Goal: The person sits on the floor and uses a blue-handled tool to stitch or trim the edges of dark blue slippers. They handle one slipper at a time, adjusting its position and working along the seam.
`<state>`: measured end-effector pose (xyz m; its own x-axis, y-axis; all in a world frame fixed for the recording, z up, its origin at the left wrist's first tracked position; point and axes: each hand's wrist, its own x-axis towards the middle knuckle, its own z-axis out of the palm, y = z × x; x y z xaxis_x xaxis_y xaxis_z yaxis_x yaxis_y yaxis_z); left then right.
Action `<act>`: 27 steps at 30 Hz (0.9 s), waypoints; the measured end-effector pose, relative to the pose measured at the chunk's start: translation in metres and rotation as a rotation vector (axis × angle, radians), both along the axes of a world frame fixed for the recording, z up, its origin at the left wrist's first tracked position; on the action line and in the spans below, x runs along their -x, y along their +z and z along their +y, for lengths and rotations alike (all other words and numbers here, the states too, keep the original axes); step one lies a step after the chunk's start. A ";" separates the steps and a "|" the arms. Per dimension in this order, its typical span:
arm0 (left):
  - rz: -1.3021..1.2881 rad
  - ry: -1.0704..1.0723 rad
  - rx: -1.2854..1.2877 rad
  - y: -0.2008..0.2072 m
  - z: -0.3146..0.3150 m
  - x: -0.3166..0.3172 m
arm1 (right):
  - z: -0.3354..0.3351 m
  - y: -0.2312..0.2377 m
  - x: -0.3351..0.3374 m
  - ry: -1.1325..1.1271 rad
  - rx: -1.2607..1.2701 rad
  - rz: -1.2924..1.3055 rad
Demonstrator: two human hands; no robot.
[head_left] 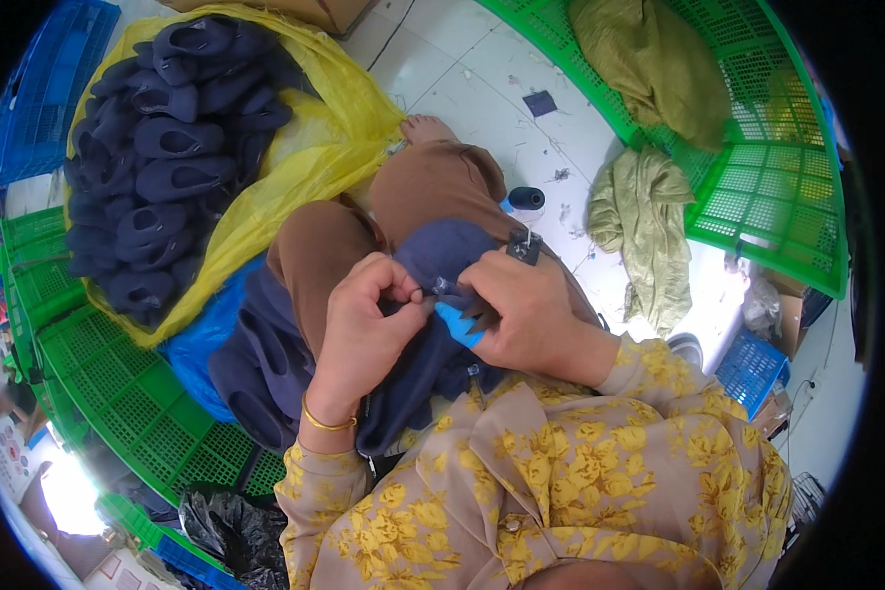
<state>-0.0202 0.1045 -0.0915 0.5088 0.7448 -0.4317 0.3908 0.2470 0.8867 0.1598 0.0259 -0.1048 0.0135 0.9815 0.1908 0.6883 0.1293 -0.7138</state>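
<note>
A navy felt slipper lies in my lap between both hands. My left hand is closed in a pinch of thumb and forefinger at its near edge; what sits between the tips is too small to make out. My right hand is closed on the slipper's right side, with a bright blue cover showing at its thumb. A dark, narrow-ended object shows under that palm, and a black piece stands out above the knuckles; whether they are one tool I cannot tell. More navy slippers rest against my left thigh.
A yellow bag heaped with navy slippers stands at the far left, beside green crates. At right, a large green basket holds an olive sack; another olive cloth hangs nearby. A black thread spool lies on the floor.
</note>
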 end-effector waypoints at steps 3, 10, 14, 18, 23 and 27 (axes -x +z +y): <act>0.047 -0.037 -0.126 0.003 0.000 -0.005 | 0.008 0.007 0.002 -0.018 -0.056 -0.072; 0.171 -0.070 -0.280 0.005 -0.006 -0.006 | 0.012 0.002 0.002 0.041 -0.051 -0.176; 0.049 -0.041 -0.230 0.000 -0.008 0.003 | 0.011 -0.002 0.005 -0.005 -0.072 -0.126; -0.267 0.126 0.005 -0.003 -0.007 0.003 | 0.011 -0.003 0.006 -0.014 -0.079 -0.117; -0.043 0.094 -0.098 0.001 -0.007 -0.003 | 0.009 -0.005 0.007 -0.009 -0.045 -0.112; 0.009 -0.099 -0.305 0.006 -0.003 -0.005 | 0.010 -0.007 0.007 -0.053 -0.064 -0.065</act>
<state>-0.0149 0.1011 -0.0854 0.5826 0.7875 -0.2011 0.4077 -0.0691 0.9105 0.1524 0.0358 -0.1115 0.0511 0.9654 0.2556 0.7401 0.1352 -0.6588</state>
